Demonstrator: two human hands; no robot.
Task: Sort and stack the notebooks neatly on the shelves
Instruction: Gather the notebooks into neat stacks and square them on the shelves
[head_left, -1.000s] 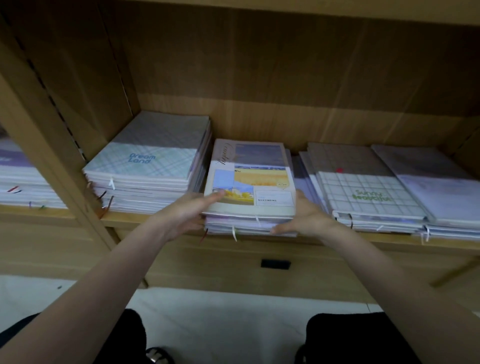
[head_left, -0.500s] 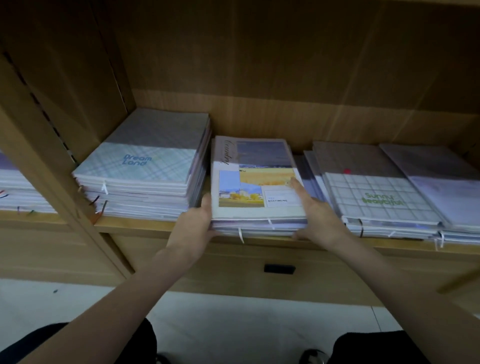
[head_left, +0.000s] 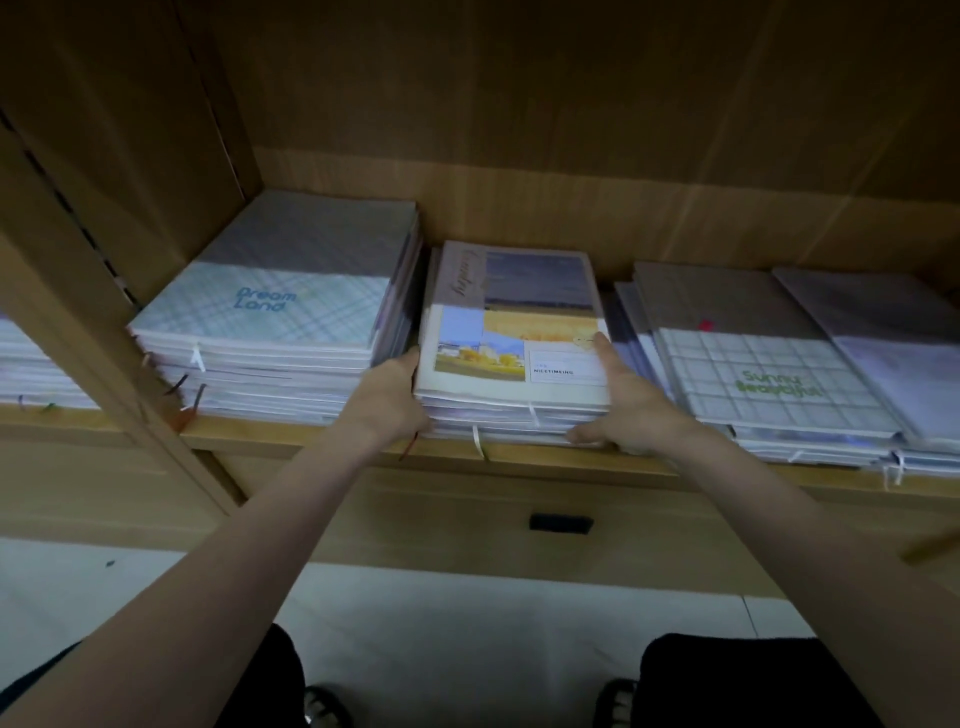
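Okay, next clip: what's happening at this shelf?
A person is squaring up the middle stack of notebooks with the yellow landscape cover on a wooden shelf. The left hand presses its left side; the right hand braces its right side, forefinger along the top cover. The blue-checked "Dream Land" stack sits to its left.

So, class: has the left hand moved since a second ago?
Yes: the left hand slid left off the landscape cover, toward the Dream Land stack.

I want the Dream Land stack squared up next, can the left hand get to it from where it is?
Probably yes. The left hand is pressed on the middle stack right beside the Dream Land stack, with nothing between them.
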